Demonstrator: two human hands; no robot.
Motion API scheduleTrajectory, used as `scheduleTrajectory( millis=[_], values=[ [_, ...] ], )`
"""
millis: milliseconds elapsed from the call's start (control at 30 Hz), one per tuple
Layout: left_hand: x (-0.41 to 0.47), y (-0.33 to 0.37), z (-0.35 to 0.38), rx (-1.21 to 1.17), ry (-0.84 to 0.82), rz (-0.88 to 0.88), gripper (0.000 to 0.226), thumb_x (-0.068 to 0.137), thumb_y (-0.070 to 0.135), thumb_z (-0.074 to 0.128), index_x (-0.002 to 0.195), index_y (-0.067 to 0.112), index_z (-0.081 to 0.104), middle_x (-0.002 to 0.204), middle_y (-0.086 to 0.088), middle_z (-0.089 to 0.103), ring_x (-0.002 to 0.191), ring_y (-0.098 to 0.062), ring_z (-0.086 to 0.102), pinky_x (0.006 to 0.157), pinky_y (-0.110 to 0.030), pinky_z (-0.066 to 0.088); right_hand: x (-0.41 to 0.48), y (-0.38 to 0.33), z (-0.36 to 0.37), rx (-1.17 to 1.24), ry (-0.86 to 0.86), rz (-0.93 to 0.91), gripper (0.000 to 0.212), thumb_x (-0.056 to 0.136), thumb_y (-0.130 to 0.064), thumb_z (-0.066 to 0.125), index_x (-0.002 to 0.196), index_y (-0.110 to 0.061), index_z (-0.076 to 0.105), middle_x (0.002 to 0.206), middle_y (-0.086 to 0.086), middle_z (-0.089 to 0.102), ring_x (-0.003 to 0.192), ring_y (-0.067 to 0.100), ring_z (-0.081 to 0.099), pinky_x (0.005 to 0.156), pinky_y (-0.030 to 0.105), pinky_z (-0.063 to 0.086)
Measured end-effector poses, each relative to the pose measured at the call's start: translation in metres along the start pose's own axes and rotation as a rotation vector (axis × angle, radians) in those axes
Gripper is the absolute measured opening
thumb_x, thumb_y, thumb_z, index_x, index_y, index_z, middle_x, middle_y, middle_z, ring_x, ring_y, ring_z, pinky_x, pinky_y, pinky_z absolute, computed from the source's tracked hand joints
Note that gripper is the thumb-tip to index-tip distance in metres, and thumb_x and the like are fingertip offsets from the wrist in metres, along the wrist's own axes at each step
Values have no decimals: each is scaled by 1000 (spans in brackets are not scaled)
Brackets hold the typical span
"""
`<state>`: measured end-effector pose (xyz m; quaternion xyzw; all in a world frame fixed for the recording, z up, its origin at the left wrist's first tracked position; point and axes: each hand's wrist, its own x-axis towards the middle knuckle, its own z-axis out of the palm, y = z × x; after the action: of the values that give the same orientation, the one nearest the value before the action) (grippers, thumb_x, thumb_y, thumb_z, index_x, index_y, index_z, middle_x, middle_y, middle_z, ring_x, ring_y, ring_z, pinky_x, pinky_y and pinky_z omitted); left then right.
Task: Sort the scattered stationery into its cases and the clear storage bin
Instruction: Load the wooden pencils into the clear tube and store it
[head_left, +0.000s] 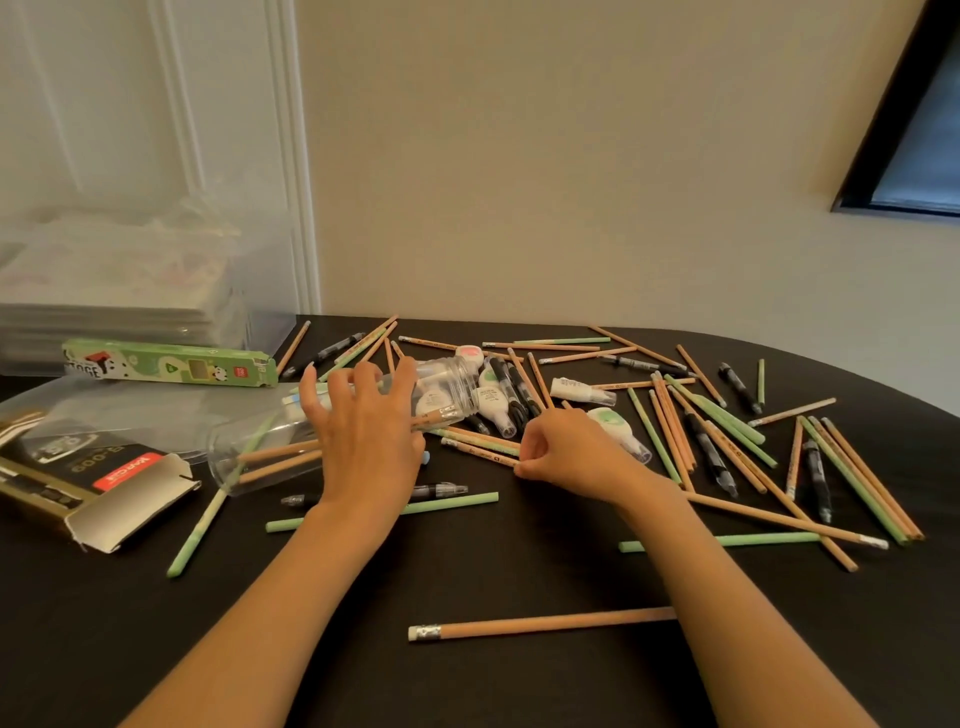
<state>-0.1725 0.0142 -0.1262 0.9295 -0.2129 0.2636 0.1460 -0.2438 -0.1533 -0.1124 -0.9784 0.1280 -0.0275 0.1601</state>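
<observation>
Dozens of pencils (670, 436), pens (711, 452) and correction tapes (493, 400) lie scattered over the black counter (467, 571), mostly centre and right. Sorting looks barely begun. Clear jar (311, 441) lies on its side left of centre, mouth toward the pile, with a few pencils and tapes inside. Green pencil box (171, 364) at far left, end flap open; contents not visible. Black-and-gold pen box (88, 478) at near left, flap open, some pens showing inside. Clear storage bin (130, 291) stands at far left corner; what it holds is too blurred to tell. One brown pencil (540, 622) lies alone near the front edge.

Left hand (363, 431) reaches forward over the jar, fingers spread and arched, palm down, touching or steadying it; grip loose, not wrapped round anything.

Right hand (566, 452) sits just right of the jar mouth, fingers curled, thumb and fingertips pinching a pencil at the pile's near edge. Both forearms extend straight from the near edge.
</observation>
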Motion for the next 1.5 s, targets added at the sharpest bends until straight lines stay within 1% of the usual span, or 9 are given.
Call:
scheduleTrajectory(
  millis=[167, 367, 600, 800, 967, 1067, 1167, 1367, 1500],
  values=[
    [-3, 0, -1, -4, -28, 9, 68, 86, 37, 60, 143, 27, 23, 138, -3, 34, 132, -24, 24, 113, -47, -1, -2, -2, -3, -44, -32, 3, 18, 83, -21, 65, 99, -12, 63, 98, 4, 63, 92, 17, 59, 86, 33, 52],
    [-3, 0, 0, -6, -12, 2, 68, 86, 35, 60, 143, 27, 23, 138, -4, 34, 132, -25, 24, 113, -47, -1, 4, 14, -8, 31, 192, 40, 8, 92, -12, 50, 97, -15, 55, 85, 0, 56, 71, 10, 51, 67, 23, 45],
    [-3, 1, 2, -9, -16, 4, 69, 86, 35, 62, 143, 27, 24, 138, -5, 34, 132, -25, 25, 113, -47, -1, 15, 15, 2, 14, 82, 64, 16, 87, -22, 64, 98, -11, 67, 98, 5, 63, 86, 14, 56, 78, 25, 47],
    [-4, 1, 1, -2, -26, 6, 69, 86, 36, 60, 143, 28, 22, 139, -4, 33, 133, -25, 23, 113, -47, -1, 18, 6, 3, 50, 54, 70, 13, 80, -12, 68, 89, -2, 67, 94, 12, 64, 90, 24, 62, 82, 33, 55],
    [-4, 1, 2, 17, -36, -5, 67, 88, 33, 57, 143, 26, 20, 141, -5, 32, 134, -25, 23, 113, -47, 0, 9, 15, -4, 22, 95, 117, 16, 81, -7, 63, 72, -14, 52, 73, 1, 53, 72, 15, 55, 61, 19, 44],
    [-5, 2, 2, 21, -39, -7, 67, 88, 31, 57, 143, 26, 20, 141, -6, 32, 134, -25, 23, 113, -46, 0, 1, 22, -12, -29, 95, 117, 26, 82, -6, 61, 69, -21, 45, 77, -2, 50, 75, 13, 51, 58, 16, 38],
    [-5, 2, 3, 7, -31, -12, 67, 88, 32, 59, 143, 26, 21, 141, -6, 31, 134, -25, 23, 113, -46, 0, -3, 31, -20, -48, 74, 109, 12, 84, -6, 59, 81, -16, 53, 86, 0, 52, 81, 12, 51, 61, 17, 37],
    [-5, 2, 3, -6, -20, -18, 66, 88, 30, 58, 143, 27, 22, 142, -5, 31, 135, -25, 22, 112, -46, 0, -5, 28, -22, 314, 132, 89, 18, 91, -16, 56, 73, -19, 56, 71, -4, 54, 64, 5, 50, 60, 16, 38],
    [-5, 2, 2, -7, -14, -23, 66, 88, 31, 58, 144, 27, 22, 142, -5, 32, 135, -25, 23, 112, -46, 0, -6, 20, -28, 796, 192, 101, 25, 97, -19, 46, 79, -11, 60, 69, 2, 56, 60, 8, 50, 61, 18, 42]
  ],
)
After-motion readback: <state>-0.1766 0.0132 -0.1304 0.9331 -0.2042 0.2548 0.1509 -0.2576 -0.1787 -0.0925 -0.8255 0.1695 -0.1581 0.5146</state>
